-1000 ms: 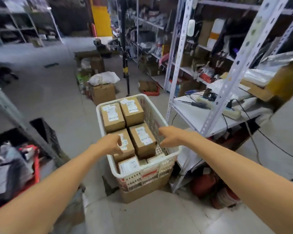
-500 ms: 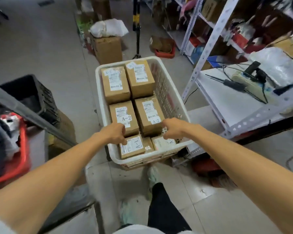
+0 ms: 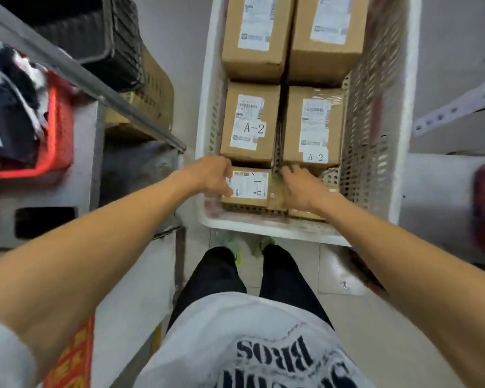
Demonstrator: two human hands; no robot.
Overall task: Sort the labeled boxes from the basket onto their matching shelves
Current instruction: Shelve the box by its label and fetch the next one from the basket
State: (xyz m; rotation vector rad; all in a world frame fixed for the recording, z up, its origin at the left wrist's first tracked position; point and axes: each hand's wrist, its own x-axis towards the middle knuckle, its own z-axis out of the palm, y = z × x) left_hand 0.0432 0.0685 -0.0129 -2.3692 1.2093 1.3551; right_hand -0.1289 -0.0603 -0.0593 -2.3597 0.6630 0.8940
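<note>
A white plastic basket [image 3: 263, 229] stands on the floor right in front of my feet, packed with brown labeled boxes. Nearest me lies the box marked A-1 [image 3: 249, 189]. My left hand [image 3: 210, 175] curls over its left edge. My right hand [image 3: 300, 186] lies on its right end, fingertips reaching the gap behind it. Behind it sit two boxes marked A-2, one on the left [image 3: 249, 121] and one on the right [image 3: 312, 127]. Two more boxes [image 3: 255, 32] fill the far end, their marks out of sight. Another box [image 3: 303, 214] shows partly under my right wrist.
A grey metal shelf rail [image 3: 81, 71] runs diagonally at the left, with a black crate [image 3: 95, 32] and a red basket [image 3: 59, 135] of dark items near it. A white perforated shelf beam [image 3: 457, 107] stands to the right. My legs [image 3: 221, 275] are just behind the basket.
My view has tipped down and closed in on the basket. Both hands have dropped from the basket's near rim onto the A-1 box.
</note>
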